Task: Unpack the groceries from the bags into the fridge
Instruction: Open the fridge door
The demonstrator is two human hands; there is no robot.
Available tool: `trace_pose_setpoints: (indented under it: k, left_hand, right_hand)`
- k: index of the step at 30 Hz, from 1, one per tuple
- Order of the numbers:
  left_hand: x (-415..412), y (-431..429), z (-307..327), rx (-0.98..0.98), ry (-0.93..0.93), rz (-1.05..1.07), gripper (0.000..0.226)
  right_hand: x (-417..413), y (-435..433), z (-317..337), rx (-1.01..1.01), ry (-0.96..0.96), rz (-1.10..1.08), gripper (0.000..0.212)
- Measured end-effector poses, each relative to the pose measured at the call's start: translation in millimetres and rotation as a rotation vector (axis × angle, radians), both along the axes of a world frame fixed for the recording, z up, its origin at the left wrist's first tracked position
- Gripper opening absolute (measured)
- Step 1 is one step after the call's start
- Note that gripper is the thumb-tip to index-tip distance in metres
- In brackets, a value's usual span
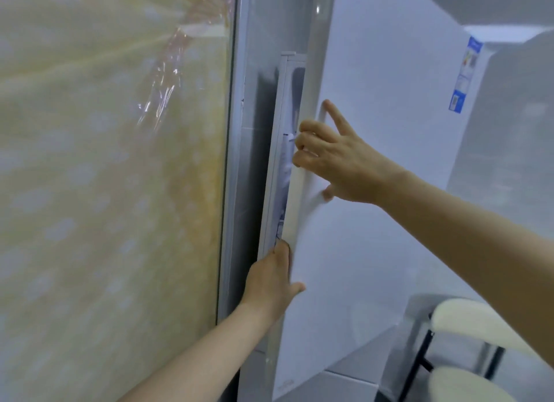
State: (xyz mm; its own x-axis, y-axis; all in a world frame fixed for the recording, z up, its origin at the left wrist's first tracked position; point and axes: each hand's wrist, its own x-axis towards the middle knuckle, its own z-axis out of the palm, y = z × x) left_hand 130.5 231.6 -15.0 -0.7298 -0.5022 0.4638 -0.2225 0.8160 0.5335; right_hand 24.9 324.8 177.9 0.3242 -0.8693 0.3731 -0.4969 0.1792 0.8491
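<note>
A white fridge door (374, 167) fills the right half of the view, slightly ajar along its left edge, where a narrow gap shows part of the inside. My right hand (335, 158) grips that edge high up, with three fingers curled round it and the index finger pointing up along the door. Lower down, my left hand (271, 277) holds the same edge, fingers hidden behind it and thumb on the front. No grocery bags are in view.
A pale yellow dotted curtain (105, 191) behind clear plastic covers the left side. A grey frame (236, 161) stands between curtain and fridge. A blue label (464, 77) sits on the door's upper right. A cream-seated stool (467, 326) stands at the lower right.
</note>
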Motion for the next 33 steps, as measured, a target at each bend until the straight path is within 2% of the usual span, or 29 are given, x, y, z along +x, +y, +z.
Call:
trace_pose_setpoints:
  k: [4,14,21,30,33]
  left_hand:
    - [12.7,40.3,-6.4,-0.006,0.007,-0.059,0.043]
    - [18.7,120.1,-13.7,-0.048,0.052,-0.104,0.039]
    - [20.9,173.3,-14.7,-0.010,0.006,-0.170,0.039]
    - [20.7,230.6,-17.3,-0.091,0.053,-0.216,0.019]
    - [14.5,227.9,-16.2,-0.130,0.071,-0.209,0.026]
  right_hand:
    - [13.9,44.7,-5.4,-0.038,-0.019,-0.030,0.060]
    - [26.5,129.5,-17.8,-0.108,-0.131,-0.084,0.077]
    - [23.3,192.4,-22.3,-0.118,-0.221,-0.057,0.070]
    - [20.2,287.6,-31.8,-0.150,-0.305,-0.064,0.064]
    - [15.3,316.9,-36.1,-0.162,-0.340,-0.127,0.064]
